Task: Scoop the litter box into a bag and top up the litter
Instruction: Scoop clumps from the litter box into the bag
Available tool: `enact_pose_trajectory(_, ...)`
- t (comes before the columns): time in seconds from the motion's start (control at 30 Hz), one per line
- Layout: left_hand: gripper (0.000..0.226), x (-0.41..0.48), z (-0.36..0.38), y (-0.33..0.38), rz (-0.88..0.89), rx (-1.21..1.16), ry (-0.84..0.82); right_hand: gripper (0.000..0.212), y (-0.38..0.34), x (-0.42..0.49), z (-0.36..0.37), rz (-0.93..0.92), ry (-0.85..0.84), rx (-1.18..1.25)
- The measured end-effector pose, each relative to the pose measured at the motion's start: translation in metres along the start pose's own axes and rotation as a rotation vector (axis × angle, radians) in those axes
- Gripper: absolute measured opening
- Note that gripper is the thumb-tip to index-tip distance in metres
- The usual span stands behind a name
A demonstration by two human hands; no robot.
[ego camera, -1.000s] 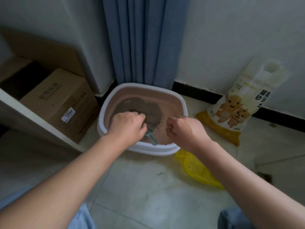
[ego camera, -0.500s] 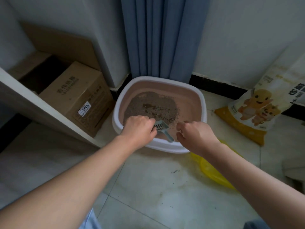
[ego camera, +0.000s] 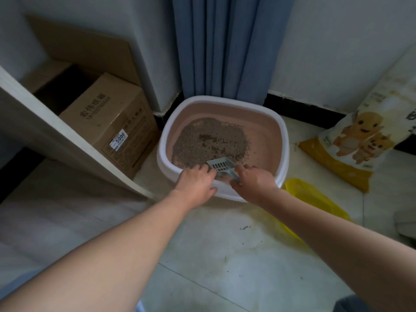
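The litter box [ego camera: 285, 140], white-rimmed and pink inside, stands on the floor against the blue curtain. Grey-brown litter [ego camera: 209, 143] is heaped in its left half. A pale blue slotted scoop [ego camera: 221, 164] lies at the near edge of the litter, its handle running under my right hand [ego camera: 254, 183], whose fingers curl around it. My left hand [ego camera: 195, 183] sits on the box's front rim, thumb outside, fingertips touching the scoop's left side. A yellow plastic bag [ego camera: 315, 199] lies flat on the floor right of the box. A white and yellow litter sack [ego camera: 351, 149] leans on the wall.
A closed cardboard box [ego camera: 108, 122] sits left of the litter box behind a slanting white board [ego camera: 56, 136]. The blue curtain [ego camera: 225, 46] hangs right behind the box. Stray litter grains [ego camera: 245, 228] dot the floor tiles. A pale object [ego camera: 405, 224] is at the right edge.
The scoop's head has come out from under my left hand and now shows fully. My right hand has closed in onto the handle. My view has shifted left, closer to the box.
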State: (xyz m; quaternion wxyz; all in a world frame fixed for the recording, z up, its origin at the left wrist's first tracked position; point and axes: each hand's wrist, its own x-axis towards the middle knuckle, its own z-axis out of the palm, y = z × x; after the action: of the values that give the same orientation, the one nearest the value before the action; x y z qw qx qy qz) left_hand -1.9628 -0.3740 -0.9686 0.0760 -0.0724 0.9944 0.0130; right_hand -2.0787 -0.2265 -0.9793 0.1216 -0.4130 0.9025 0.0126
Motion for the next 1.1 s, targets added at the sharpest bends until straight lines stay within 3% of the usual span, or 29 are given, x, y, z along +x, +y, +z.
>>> enact_pose_trajectory(0.13, 0.047, 0.003, 0.009, -0.012, 0.003, -0.021, -0.002, 0.043, 0.005, 0.005, 0.011, 0.134, -0.049, 0.088)
enact_pose_trajectory(0.37, 0.037, 0.001, 0.030, -0.028, -0.053, -0.089, 0.001, 0.035, 0.001, 0.013, 0.027, 0.213, -0.038, 0.146)
enact_pose_trajectory(0.73, 0.030, -0.001, 0.056, -0.025, -0.186, -0.162, 0.215, 0.010, 0.009, 0.024, 0.043, 0.266, 0.036, 0.245)
enact_pose_trajectory(1.1, 0.034, 0.004, 0.060, -0.025, -0.183, -0.152, 0.259, 0.026, 0.033, 0.028, 0.040, 0.272, 0.124, 0.191)
